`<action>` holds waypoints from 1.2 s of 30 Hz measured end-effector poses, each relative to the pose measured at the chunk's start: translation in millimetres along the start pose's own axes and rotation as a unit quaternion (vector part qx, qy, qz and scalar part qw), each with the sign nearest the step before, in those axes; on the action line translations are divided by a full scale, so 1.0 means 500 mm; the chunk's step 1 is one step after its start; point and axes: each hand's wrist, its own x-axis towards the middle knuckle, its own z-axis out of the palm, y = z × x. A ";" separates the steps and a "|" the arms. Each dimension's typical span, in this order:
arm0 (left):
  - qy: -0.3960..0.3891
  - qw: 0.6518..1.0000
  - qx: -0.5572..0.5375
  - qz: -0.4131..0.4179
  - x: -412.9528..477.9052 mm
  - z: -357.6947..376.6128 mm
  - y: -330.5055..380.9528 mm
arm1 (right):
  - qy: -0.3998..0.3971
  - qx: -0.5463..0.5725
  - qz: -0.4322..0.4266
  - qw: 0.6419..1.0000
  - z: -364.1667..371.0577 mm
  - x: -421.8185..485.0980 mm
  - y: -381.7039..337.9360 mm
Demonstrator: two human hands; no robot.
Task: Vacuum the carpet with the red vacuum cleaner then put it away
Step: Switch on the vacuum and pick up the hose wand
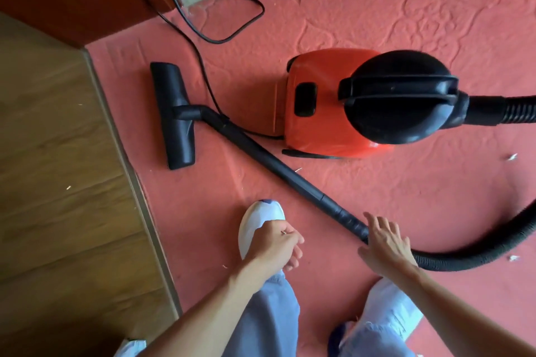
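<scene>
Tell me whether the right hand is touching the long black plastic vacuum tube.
Cannot tell. In the head view the right hand overlaps the near end of the long black plastic vacuum tube, hiding any contact or gap.

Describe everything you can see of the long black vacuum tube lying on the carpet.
The long black tube lies flat on the salmon-pink carpet, running diagonally from the wide black floor nozzle at upper left to the ribbed black hose at lower right. It looks like plastic in jointed sections. A thin black power cord crosses it near the nozzle. The open right hand reaches its hose end, not gripping.
</scene>
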 end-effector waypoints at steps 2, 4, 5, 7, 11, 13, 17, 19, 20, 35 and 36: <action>-0.002 1.000 -0.025 -0.004 0.018 -0.007 -0.004 | -0.003 -0.040 0.010 0.999 0.027 0.016 -0.001; -0.003 0.999 -0.042 -0.005 0.032 -0.012 -0.007 | 0.012 -0.078 0.013 0.997 0.054 0.019 0.001; 0.000 0.999 -0.046 0.000 0.036 -0.014 -0.004 | 0.019 -0.090 0.018 0.996 0.065 0.021 0.002; 0.006 0.999 -0.046 0.012 0.036 -0.019 0.005 | 0.020 -0.064 0.024 0.997 0.071 0.025 0.001; 0.022 0.999 -0.036 0.032 0.006 -0.030 0.026 | 0.004 0.054 -0.039 0.998 0.040 -0.012 -0.008; 0.024 0.999 -0.035 0.031 -0.024 -0.030 0.035 | 0.012 0.055 -0.089 0.994 0.005 -0.062 -0.014; 0.035 0.998 -0.041 0.031 -0.116 -0.022 0.062 | 0.036 0.063 -0.121 0.990 -0.100 -0.197 -0.037; 0.051 0.996 -0.054 0.038 -0.174 -0.019 0.084 | 0.015 0.089 -0.128 0.988 -0.157 -0.266 -0.058; 0.060 0.995 -0.065 0.041 -0.206 -0.019 0.097 | -0.010 0.129 -0.132 0.983 -0.189 -0.300 -0.071; 0.108 0.980 -0.162 0.033 -0.762 -0.003 0.199 | -0.212 0.267 -0.097 0.935 -0.581 -0.802 -0.039; 0.106 0.979 -0.168 0.041 -0.797 0.006 0.201 | -0.211 0.248 -0.106 0.940 -0.586 -0.832 -0.027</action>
